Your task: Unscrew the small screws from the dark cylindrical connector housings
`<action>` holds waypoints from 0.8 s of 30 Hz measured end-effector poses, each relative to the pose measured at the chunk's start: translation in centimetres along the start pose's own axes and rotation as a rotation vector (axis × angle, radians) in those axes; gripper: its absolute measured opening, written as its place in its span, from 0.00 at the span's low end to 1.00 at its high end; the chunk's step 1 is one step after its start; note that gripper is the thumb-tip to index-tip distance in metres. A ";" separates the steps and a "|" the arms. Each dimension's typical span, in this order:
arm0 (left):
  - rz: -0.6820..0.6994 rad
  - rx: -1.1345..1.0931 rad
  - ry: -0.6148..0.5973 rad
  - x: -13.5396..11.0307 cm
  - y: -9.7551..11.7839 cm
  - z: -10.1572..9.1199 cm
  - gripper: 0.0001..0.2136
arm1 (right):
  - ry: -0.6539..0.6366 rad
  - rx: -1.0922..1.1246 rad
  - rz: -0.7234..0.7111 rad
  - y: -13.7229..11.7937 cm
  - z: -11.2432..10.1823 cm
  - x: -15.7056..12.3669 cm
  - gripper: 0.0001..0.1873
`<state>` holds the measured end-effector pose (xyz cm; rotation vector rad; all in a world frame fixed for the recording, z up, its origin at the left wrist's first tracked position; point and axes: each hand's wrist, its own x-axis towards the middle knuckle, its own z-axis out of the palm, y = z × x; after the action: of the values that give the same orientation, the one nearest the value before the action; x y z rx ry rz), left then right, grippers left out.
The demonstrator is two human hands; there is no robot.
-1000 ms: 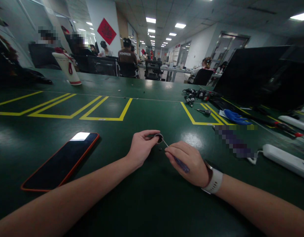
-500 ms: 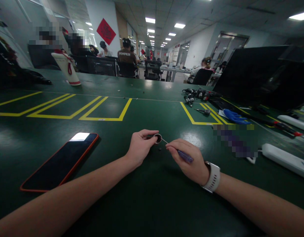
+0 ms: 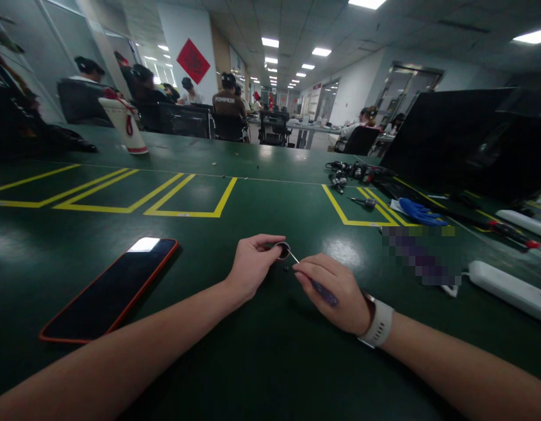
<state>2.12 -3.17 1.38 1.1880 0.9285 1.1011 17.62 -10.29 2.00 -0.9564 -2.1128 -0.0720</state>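
Observation:
My left hand pinches a small round metal ring-shaped part between thumb and fingers, its dark opening facing me and to the right. My right hand, with a pale watch strap at the wrist, is closed around the purple translucent handle of a screwdriver. The thin shaft points up and left, and its tip is at the opening of the ring-shaped part; how far it reaches inside I cannot tell. Just below the part, a tiny dark piece lies on the green table.
A phone in an orange case lies left. To the right are a white power strip, a blue glove, a dark-tipped tool and a cluster of cables. A white cup stands far left. People sit beyond.
The view has shifted slightly. The screwdriver's handle has swung a little lower and left, its shaft now steeper at the ring-shaped part. Both hands keep their grip.

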 end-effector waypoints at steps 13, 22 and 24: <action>-0.009 0.039 0.082 1.1 0.0 -0.8 0.16 | 0.037 0.502 0.658 1.5 0.0 -0.1 0.16; -0.038 0.047 0.040 1.5 -0.5 -1.0 0.19 | -0.061 0.435 0.637 1.6 -0.4 0.1 0.17; -0.047 0.052 0.037 1.4 -0.5 -1.0 0.20 | -0.080 0.410 0.622 1.6 -0.8 0.3 0.19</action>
<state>1.57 -1.55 0.74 1.1856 1.0140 1.0705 19.12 -9.27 2.33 -1.3170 -1.7104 0.6926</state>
